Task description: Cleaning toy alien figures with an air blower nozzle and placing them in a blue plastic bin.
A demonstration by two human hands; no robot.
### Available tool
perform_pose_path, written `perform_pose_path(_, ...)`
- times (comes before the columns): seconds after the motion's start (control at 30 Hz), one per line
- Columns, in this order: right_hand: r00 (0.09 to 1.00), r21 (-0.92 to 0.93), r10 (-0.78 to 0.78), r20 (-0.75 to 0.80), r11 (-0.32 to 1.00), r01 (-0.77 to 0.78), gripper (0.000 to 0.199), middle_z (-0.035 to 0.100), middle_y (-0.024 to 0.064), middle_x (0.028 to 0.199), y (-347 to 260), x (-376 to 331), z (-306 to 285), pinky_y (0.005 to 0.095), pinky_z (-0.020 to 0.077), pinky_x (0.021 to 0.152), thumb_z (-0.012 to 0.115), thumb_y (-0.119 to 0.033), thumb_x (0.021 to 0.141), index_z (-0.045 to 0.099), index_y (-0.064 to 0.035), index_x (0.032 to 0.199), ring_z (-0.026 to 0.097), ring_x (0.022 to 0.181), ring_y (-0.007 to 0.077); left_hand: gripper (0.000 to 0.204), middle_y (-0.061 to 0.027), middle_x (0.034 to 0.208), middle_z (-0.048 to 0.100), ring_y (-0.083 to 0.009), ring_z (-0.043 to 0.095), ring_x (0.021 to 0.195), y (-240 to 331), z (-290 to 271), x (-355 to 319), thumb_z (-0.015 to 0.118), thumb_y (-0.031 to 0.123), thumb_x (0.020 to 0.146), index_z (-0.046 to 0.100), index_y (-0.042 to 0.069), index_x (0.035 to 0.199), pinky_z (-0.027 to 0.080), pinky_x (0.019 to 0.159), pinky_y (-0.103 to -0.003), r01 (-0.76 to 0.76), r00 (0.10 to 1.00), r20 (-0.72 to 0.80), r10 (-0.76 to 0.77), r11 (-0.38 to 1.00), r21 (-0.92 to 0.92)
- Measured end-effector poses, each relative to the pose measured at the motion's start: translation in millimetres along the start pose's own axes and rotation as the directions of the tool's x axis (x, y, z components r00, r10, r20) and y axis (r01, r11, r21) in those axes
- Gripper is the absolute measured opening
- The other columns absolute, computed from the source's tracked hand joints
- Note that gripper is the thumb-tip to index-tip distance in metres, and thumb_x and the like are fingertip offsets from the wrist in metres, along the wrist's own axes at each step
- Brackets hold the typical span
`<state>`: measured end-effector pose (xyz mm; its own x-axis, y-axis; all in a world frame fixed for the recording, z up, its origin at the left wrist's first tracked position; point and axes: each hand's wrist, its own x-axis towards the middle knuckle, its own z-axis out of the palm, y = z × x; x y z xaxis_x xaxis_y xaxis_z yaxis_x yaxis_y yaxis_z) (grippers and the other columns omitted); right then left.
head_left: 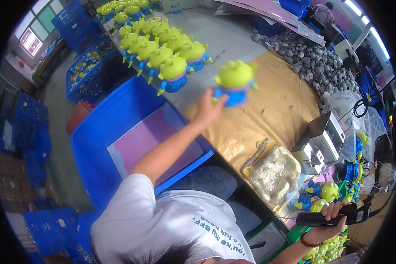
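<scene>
My left hand (210, 108) is closed on the blue lower body of an alien toy figure (236, 75) with a lime-green head, holding it upright near the brown table covering; the figure is slightly blurred. Just left of it, several matching alien figures (172, 67) stand in rows on the grey tabletop. At the lower right, my right hand (330, 228) wraps round a long black corded hand tool (309, 219), whose exact kind I cannot make out. Beside that hand lie more alien figures (329, 191), and others with green heads (330, 251) fill a green crate below it.
A large blue bin (90, 132) with a pink sheet in it stands left of the table. Small grey parts (314, 59) are heaped at the back right. A crumpled clear plastic bag (275, 171) and a box-shaped device (320, 143) sit nearer me. Blue crates (88, 66) line the left.
</scene>
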<state>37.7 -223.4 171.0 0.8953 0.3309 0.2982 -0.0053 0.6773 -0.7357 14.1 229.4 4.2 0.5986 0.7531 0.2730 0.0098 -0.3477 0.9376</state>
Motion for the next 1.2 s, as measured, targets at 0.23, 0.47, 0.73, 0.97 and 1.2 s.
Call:
perform_pose_path(0.23, 0.978, -0.184, 0.029, -0.207, 0.981, -0.068, 0.038, 0.042, 0.0026, 0.082, 22, -23, -17, 0.0262, 0.0387, 0.066, 0.051, -0.025, 0.096, 0.043, -0.0025, 0.125, 0.041, 0.068, 0.0106, 0.034, -0.0231, 0.093, 0.059, -0.0444, 0.055, 0.091, -90, -40, 61, 0.068, 0.031, 0.086, 0.053, 0.003, 0.098, 0.044, 0.077, -0.047, -0.022, 0.933, -0.334, 0.131, 0.95, 0.312)
perform_pose_path(0.47, 0.959, -0.169, 0.114, -0.259, 0.972, -0.161, 0.044, 0.046, 0.0032, 0.083, 23, -43, -31, 0.0282, 0.0393, 0.068, 0.055, -0.028, 0.091, 0.042, -0.0067, 0.127, 0.044, 0.07, 0.013, 0.052, -0.0238, 0.115, 0.051, -0.0391, 0.048, 0.109, -92, -38, 43, 0.072, 0.025, 0.083, 0.046, -0.001, 0.119, 0.04, 0.092, -0.044, -0.109, 0.882, -0.375, 0.286, 0.897, 0.428)
perform_pose_path(0.73, 0.954, -0.28, 0.051, -0.294, 0.95, -0.137, 0.06, 0.053, 0.0097, 0.081, -33, -71, -55, 0.032, 0.0447, 0.063, 0.067, -0.031, 0.084, 0.043, 0.005, 0.126, 0.051, 0.068, 0.0175, 0.046, -0.0193, 0.125, 0.05, -0.0345, 0.047, 0.119, 22, 36, -78, 0.066, 0.008, 0.085, 0.047, 0.0, 0.127, 0.038, 0.101, -0.042, -0.488, 0.861, 0.224, 0.458, 0.866, 0.107)
perform_pose_path(0.97, 0.937, -0.555, -0.036, -0.346, 0.813, -0.174, 0.057, 0.056, 0.0112, 0.079, -98, -115, -59, 0.0308, 0.0467, 0.059, 0.067, -0.031, 0.081, 0.046, 0.0056, 0.12, 0.056, 0.065, 0.0189, 0.034, -0.0158, 0.128, 0.052, -0.0316, 0.051, 0.117, 142, 173, -172, 0.069, 0.012, 0.083, 0.058, 0.004, 0.114, 0.044, 0.096, -0.038, -0.336, 0.347, 0.804, 0.483, 0.864, -0.374)
perform_pose_path(1.2, 0.934, -0.529, -0.017, -0.357, 0.828, -0.187, 0.045, 0.06, 0.0121, 0.083, -114, -129, -76, 0.0307, 0.0503, 0.065, 0.067, -0.02, 0.08, 0.049, 0.0029, 0.114, 0.06, 0.069, 0.0189, 0.064, -0.0306, 0.136, 0.036, -0.0444, 0.037, 0.126, 142, 282, -248, 0.083, 0.038, 0.07, 0.053, 0.006, 0.116, 0.034, 0.104, -0.049, -0.579, 0.249, 0.866, 0.434, 0.784, -0.226)
